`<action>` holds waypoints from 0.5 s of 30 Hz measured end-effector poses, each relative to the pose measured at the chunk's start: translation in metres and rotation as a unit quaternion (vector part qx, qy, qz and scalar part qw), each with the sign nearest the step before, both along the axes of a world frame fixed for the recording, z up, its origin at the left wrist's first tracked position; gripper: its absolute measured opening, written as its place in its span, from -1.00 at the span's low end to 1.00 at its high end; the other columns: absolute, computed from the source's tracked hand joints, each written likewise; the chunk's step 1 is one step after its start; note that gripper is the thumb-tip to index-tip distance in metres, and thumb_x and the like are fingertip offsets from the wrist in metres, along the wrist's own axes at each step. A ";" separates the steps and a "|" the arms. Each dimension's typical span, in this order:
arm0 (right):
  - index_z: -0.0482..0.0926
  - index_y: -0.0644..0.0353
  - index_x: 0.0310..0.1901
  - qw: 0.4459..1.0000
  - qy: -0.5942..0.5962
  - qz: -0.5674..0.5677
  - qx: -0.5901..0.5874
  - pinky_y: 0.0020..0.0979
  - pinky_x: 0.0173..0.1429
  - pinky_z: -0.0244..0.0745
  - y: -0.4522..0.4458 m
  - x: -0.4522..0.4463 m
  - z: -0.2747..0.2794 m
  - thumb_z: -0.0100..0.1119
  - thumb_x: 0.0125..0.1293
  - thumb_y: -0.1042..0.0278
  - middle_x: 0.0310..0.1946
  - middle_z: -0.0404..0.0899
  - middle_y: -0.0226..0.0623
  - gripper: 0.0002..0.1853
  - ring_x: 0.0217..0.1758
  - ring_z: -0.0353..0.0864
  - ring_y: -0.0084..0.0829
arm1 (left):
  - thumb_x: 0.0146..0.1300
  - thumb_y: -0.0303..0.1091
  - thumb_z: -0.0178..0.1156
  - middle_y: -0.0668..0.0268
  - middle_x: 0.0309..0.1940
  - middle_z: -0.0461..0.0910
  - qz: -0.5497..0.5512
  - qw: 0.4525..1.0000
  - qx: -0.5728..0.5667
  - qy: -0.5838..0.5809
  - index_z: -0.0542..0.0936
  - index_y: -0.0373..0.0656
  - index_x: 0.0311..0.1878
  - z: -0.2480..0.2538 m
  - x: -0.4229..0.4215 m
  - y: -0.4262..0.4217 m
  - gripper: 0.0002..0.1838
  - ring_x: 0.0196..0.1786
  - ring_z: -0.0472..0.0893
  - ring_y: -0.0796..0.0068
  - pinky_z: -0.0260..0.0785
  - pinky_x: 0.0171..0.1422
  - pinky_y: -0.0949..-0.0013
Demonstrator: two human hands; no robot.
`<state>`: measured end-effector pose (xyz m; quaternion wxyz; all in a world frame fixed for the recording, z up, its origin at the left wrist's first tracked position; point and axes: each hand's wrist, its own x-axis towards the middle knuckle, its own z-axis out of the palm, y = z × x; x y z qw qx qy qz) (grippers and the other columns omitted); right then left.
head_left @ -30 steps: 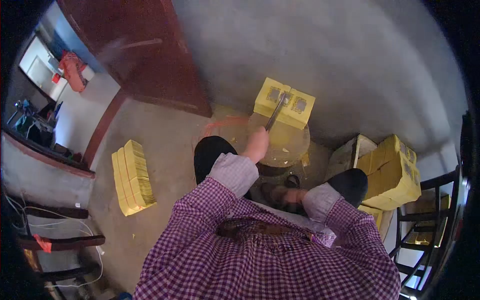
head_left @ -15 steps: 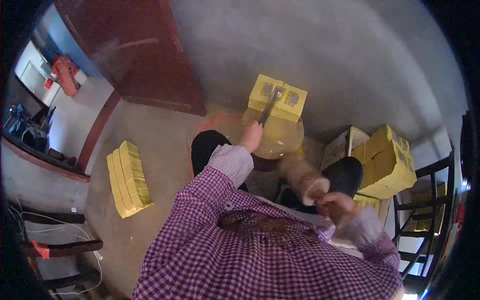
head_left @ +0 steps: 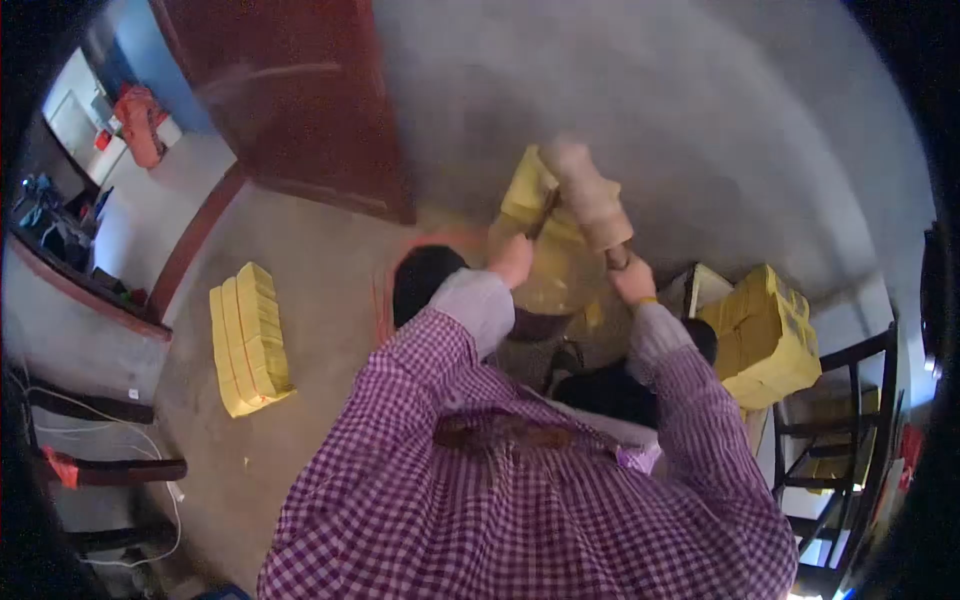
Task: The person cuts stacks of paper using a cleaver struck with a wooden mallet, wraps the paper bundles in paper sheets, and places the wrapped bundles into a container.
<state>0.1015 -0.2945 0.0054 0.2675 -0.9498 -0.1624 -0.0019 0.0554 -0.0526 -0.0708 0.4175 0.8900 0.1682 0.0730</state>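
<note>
My left hand is closed around a dark metal punch, which leans toward a stack of yellow paper. The stack rests on a round block by the wall. My right hand grips the handle of a wooden mallet. Blurred by motion, the mallet's head is over the stack and hides much of it, along with the punch's far end. Whether mallet and punch touch, I cannot tell.
A tied bundle of yellow paper lies on the floor at left. More yellow bundles are piled at right, beside a dark chair. A dark red door stands behind. White cable hangs at lower left.
My right hand has swung the mallet up and forward from near my right knee to over the paper stack. The left hand still holds the punch at the stack.
</note>
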 end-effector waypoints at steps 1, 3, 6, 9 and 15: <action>0.49 0.34 -0.19 0.998 -0.054 0.029 0.012 -0.10 -0.12 0.44 0.011 0.009 0.041 0.13 0.08 0.07 -0.26 0.56 0.13 -0.56 -0.17 0.53 0.12 | 0.32 -0.21 -0.11 -0.11 -0.35 0.56 -0.043 0.998 0.049 -0.025 0.52 -0.33 -0.26 -0.002 0.015 0.014 -0.65 -0.20 0.54 -0.13 0.38 -0.15 -0.02; 0.53 0.32 -0.21 0.994 -0.031 0.011 0.100 -0.20 -0.36 0.48 0.019 0.003 0.105 0.24 0.00 0.21 -0.47 0.60 -0.04 -0.62 -0.47 0.60 -0.14 | 0.32 -0.24 -0.10 -0.11 -0.40 0.56 -0.092 0.992 0.087 -0.027 0.52 -0.33 -0.33 -0.020 0.000 0.008 -0.67 -0.27 0.55 -0.11 0.39 -0.21 0.00; 0.50 0.36 -0.34 0.961 -0.058 0.025 0.271 -0.46 -0.61 0.37 0.043 0.003 0.204 0.35 -0.04 0.21 -0.66 0.49 -0.34 -0.63 -0.69 0.44 -0.57 | 0.31 -0.26 -0.10 -0.08 -0.40 0.56 -0.028 0.988 0.143 -0.053 0.54 -0.29 -0.33 -0.007 -0.004 -0.007 -0.69 -0.28 0.56 -0.09 0.39 -0.21 0.00; 0.52 0.33 -0.33 0.890 -0.140 -0.005 0.435 -0.37 -0.45 0.47 0.080 -0.009 0.231 0.33 0.03 0.08 -0.56 0.56 -0.21 -0.58 -0.53 0.55 -0.44 | 0.31 -0.27 -0.08 -0.06 -0.40 0.57 -0.007 0.995 0.094 0.017 0.54 -0.27 -0.34 0.031 -0.021 -0.010 -0.71 -0.30 0.57 -0.07 0.41 -0.21 0.03; 0.54 0.34 -0.27 0.989 -0.131 0.056 -0.027 -0.32 -0.49 0.45 -0.019 0.019 -0.045 0.19 0.05 0.31 -0.55 0.56 -0.18 -0.72 -0.57 0.55 -0.32 | 0.30 -0.25 -0.07 -0.05 -0.41 0.58 -0.038 0.989 0.145 0.008 0.54 -0.29 -0.34 0.033 -0.047 -0.022 -0.69 -0.30 0.58 -0.09 0.42 -0.21 0.04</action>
